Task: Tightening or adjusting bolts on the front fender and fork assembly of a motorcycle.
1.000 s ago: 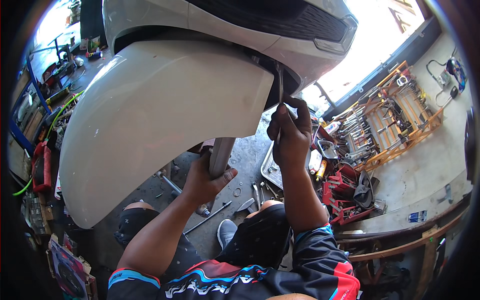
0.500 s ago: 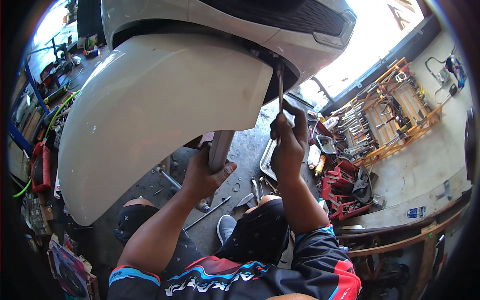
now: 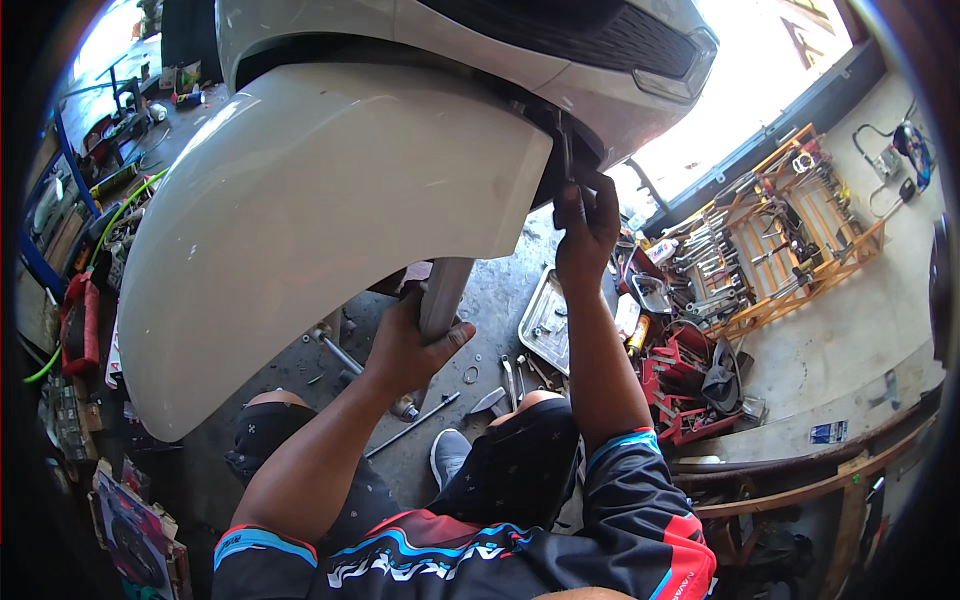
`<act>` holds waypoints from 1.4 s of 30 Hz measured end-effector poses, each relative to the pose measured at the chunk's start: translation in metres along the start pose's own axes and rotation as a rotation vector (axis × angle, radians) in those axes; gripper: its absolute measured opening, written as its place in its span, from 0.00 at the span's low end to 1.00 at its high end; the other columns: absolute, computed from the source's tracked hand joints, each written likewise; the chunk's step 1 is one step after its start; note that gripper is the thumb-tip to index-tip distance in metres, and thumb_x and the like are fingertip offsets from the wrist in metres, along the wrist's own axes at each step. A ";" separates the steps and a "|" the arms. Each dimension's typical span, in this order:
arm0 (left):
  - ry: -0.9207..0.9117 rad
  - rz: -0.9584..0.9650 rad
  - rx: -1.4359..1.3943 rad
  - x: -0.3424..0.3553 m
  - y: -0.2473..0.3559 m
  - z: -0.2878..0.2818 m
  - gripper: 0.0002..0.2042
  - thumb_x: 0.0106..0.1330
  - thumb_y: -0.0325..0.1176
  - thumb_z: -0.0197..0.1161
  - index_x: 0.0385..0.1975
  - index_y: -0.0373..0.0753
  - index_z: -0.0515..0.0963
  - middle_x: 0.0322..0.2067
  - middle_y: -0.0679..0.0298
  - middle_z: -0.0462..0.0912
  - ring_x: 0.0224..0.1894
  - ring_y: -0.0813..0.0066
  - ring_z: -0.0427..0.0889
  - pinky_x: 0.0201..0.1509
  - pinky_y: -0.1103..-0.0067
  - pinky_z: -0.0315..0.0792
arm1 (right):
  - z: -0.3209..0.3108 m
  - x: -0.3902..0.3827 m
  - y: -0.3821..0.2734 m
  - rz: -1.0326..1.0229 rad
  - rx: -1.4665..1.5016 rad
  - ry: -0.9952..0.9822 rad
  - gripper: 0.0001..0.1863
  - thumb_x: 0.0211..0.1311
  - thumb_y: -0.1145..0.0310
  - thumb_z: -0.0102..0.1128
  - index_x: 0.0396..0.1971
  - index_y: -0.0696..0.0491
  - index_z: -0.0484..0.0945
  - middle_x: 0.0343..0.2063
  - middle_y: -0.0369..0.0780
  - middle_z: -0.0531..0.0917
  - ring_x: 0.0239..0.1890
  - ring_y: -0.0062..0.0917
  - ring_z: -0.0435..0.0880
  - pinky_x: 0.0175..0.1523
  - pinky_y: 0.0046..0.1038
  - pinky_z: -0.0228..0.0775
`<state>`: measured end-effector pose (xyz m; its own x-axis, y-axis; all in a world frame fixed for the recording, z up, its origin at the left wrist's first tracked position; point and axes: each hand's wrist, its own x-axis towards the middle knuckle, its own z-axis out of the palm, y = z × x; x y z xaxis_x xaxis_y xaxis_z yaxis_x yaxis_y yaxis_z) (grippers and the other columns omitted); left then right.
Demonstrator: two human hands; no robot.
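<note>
A large pale fender point(image 3: 330, 210) hangs below the grey-white front body of a scooter point(image 3: 580, 85). Beneath the fender's lower edge, my left hand point(image 3: 412, 338) is wrapped around a flat-sided grey fork leg point(image 3: 446, 295), thumb across its front. My right hand point(image 3: 588, 225), raised beside the fender's right end, grips a slim metal tool that looks like a wrench point(image 3: 568, 150). The tool stands nearly upright, its upper end in the dark gap under the body. What that end touches is hidden in shadow.
On the floor lie a metal tray point(image 3: 545, 320) with small parts, a hammer point(image 3: 488, 402), a long thin rod point(image 3: 415, 425) and several wrenches. A wooden tool rack point(image 3: 780, 235) and red toolbox point(image 3: 690, 385) stand right. A metal shaft point(image 3: 345, 352) sits below the fender.
My right hand has moved up and slightly right with the tool, closer to the body, so less of the shank shows. My left hand keeps its hold on the fork leg.
</note>
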<state>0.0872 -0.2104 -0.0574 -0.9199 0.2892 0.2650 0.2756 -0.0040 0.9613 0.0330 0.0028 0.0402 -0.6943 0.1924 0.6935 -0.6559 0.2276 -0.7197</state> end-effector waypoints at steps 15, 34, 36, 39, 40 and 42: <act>0.019 -0.003 -0.023 0.001 0.002 0.000 0.16 0.56 0.38 0.74 0.32 0.33 0.76 0.25 0.61 0.80 0.29 0.73 0.79 0.36 0.74 0.73 | 0.017 -0.038 -0.042 0.235 0.025 0.041 0.17 0.68 0.69 0.53 0.55 0.57 0.69 0.25 0.30 0.69 0.25 0.10 0.61 0.30 0.16 0.53; -0.038 -0.046 -0.017 -0.002 0.004 -0.006 0.21 0.56 0.40 0.73 0.37 0.29 0.74 0.29 0.54 0.83 0.31 0.65 0.83 0.39 0.71 0.75 | 0.030 -0.054 -0.065 0.375 0.230 0.014 0.18 0.69 0.68 0.55 0.56 0.55 0.68 0.21 0.31 0.71 0.21 0.12 0.66 0.25 0.16 0.57; -0.033 -0.044 -0.014 0.001 0.004 -0.004 0.21 0.56 0.40 0.73 0.37 0.29 0.74 0.29 0.54 0.82 0.31 0.65 0.83 0.39 0.71 0.75 | 0.018 -0.053 -0.050 0.336 0.134 0.000 0.19 0.69 0.68 0.55 0.56 0.56 0.68 0.21 0.31 0.71 0.21 0.12 0.65 0.25 0.16 0.56; 0.011 -0.010 0.000 0.001 0.001 0.000 0.22 0.54 0.43 0.75 0.34 0.31 0.76 0.26 0.58 0.81 0.29 0.71 0.80 0.37 0.72 0.74 | 0.006 -0.038 -0.038 0.235 -0.046 0.032 0.18 0.68 0.69 0.56 0.55 0.57 0.71 0.23 0.29 0.71 0.24 0.10 0.62 0.29 0.15 0.52; 0.018 -0.012 0.006 0.001 -0.001 -0.001 0.22 0.54 0.44 0.75 0.34 0.30 0.76 0.26 0.57 0.81 0.29 0.70 0.80 0.37 0.71 0.74 | 0.008 -0.030 -0.035 0.192 -0.026 0.012 0.18 0.68 0.68 0.57 0.54 0.57 0.71 0.25 0.29 0.71 0.26 0.10 0.62 0.31 0.15 0.52; 0.027 -0.014 0.012 -0.001 -0.001 -0.003 0.22 0.54 0.44 0.75 0.34 0.30 0.76 0.26 0.57 0.81 0.29 0.70 0.80 0.37 0.71 0.74 | 0.008 -0.021 -0.028 0.128 -0.059 -0.029 0.17 0.68 0.69 0.57 0.54 0.57 0.72 0.27 0.29 0.73 0.28 0.09 0.62 0.31 0.15 0.52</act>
<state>0.0873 -0.2133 -0.0584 -0.9309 0.2628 0.2537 0.2660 0.0117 0.9639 0.0636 -0.0153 0.0460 -0.7799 0.1963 0.5943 -0.5434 0.2589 -0.7985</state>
